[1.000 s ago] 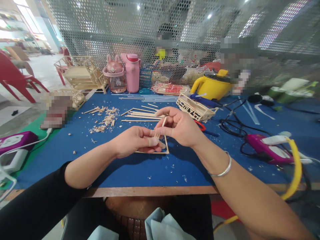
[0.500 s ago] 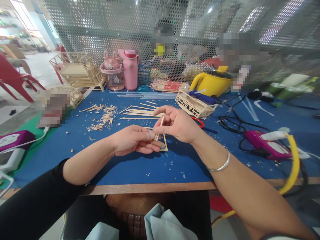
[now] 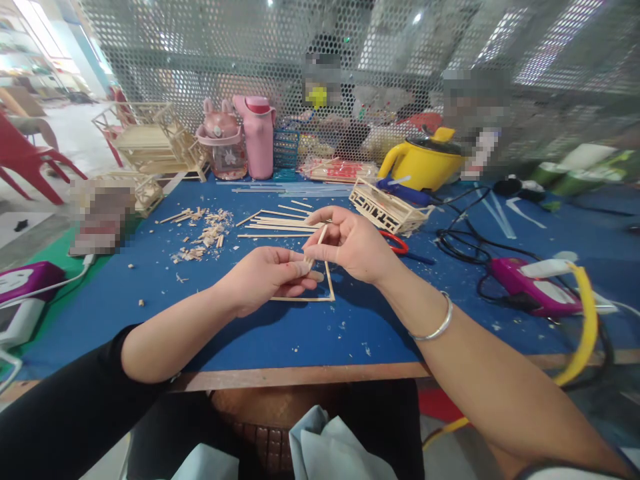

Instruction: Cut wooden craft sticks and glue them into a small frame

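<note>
Head view: the left hand (image 3: 265, 277) and right hand (image 3: 350, 243) meet over the blue table (image 3: 310, 333), both pinching a thin wooden stick (image 3: 318, 241) that stands tilted between their fingertips. Compared with a second ago, the hands sit slightly higher and the flat stick frame (image 3: 320, 290) beneath them lies more exposed, its near corner now clear. Loose sticks (image 3: 280, 225) lie just behind, wood scraps (image 3: 205, 237) to the left.

Both hands (image 3: 320, 263) have lifted slightly, uncovering more of the thin stick frame (image 3: 327, 293) beneath them.
</note>
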A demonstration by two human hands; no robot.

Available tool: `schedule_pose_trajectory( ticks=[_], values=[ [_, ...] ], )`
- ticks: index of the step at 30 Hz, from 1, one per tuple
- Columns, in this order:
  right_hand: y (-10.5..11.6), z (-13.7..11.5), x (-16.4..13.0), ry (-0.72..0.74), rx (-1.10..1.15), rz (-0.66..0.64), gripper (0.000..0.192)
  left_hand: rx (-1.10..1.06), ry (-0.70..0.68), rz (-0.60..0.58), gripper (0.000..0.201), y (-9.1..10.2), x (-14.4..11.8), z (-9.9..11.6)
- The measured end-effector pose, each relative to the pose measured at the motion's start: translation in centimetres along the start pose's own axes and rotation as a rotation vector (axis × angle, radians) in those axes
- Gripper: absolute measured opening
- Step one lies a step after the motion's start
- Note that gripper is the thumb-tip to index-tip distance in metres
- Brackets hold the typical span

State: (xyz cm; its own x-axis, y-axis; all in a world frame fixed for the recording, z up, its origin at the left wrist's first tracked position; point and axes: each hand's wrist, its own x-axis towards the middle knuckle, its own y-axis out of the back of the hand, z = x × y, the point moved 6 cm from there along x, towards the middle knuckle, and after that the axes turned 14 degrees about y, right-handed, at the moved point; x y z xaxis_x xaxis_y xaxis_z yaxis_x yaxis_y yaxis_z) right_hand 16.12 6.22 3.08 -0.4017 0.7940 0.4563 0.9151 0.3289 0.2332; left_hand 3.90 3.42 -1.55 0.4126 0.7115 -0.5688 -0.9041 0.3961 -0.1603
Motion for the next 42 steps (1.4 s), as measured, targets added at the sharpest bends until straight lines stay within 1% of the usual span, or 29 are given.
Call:
schedule_pose_trajectory(
  ticks=[2,4,6,7,8,9,12,14,16,19,23,28,31,34,36,38,40,42],
  values=[
    [0.0,-0.1,0.0,-0.002,0.016,0.003,0.039,-0.021,-0.002,-0.016,0.01,0.1,-0.1,0.1],
    [0.1,-0.2,0.0,-0.014,0.048,0.013,0.04,-0.001,-0.001,-0.091,0.013,-0.1,-0.3,0.2],
    [0.4,-0.1,0.0,-0.033,0.095,0.047,0.042,0.091,-0.009,-0.194,0.019,-0.6,-0.6,0.2],
    [0.6,-0.1,0.0,-0.041,0.118,0.068,0.042,0.157,-0.03,-0.217,0.023,-0.7,-0.7,0.2],
    [0.7,-0.1,0.0,-0.047,0.138,0.086,0.042,0.223,-0.067,-0.208,0.025,-0.7,-0.8,0.3],
    [0.8,0.0,0.0,-0.052,0.154,0.097,0.043,0.283,-0.117,-0.168,0.026,-0.6,-0.7,0.4],
    [0.8,0.1,0.0,-0.063,0.175,0.091,0.043,0.408,-0.296,0.002,0.022,-0.1,-0.6,1.0],
    [0.7,0.1,0.0,-0.059,0.165,0.083,0.043,0.473,-0.383,0.075,0.022,0.0,-0.6,1.2],
    [0.7,0.0,-0.1,-0.049,0.145,0.076,0.043,0.522,-0.438,0.117,0.022,0.1,-0.7,1.4],
    [0.6,-0.2,0.0,-0.033,0.108,0.063,0.044,0.556,-0.474,0.153,0.024,0.2,-0.9,1.5],
    [0.6,-0.3,-0.1,-0.017,0.062,0.04,0.043,0.56,-0.489,0.192,0.025,0.3,-0.9,1.5],
    [0.5,-0.2,-0.1,-0.015,0.055,0.0,0.041,0.527,-0.464,0.125,0.025,-0.1,-0.7,1.1],
    [0.6,-0.4,-0.1,-0.006,0.061,-0.003,0.041,0.476,-0.378,0.015,0.023,-0.4,-0.6,0.9],
    [0.3,-0.5,-0.2,-0.033,0.086,-0.049,0.042,0.358,-0.212,-0.122,0.039,-0.5,-0.7,0.7],
    [-0.1,-0.5,-0.3,-0.05,0.097,-0.084,0.043,0.257,-0.171,-0.171,0.044,-0.5,-0.9,0.9],
    [-0.4,-0.4,-0.4,-0.067,0.111,-0.103,0.042,0.222,-0.204,-0.177,0.046,-0.5,-1.1,1.2],
    [-0.7,-0.2,-0.4,-0.086,0.115,-0.103,0.041,0.254,-0.256,-0.152,0.049,-0.6,-1.0,1.4],
    [-0.9,-0.2,-0.4,-0.1,0.086,-0.09,0.04,0.302,-0.288,-0.123,0.046,-0.8,-0.8,1.3]
  ],
)
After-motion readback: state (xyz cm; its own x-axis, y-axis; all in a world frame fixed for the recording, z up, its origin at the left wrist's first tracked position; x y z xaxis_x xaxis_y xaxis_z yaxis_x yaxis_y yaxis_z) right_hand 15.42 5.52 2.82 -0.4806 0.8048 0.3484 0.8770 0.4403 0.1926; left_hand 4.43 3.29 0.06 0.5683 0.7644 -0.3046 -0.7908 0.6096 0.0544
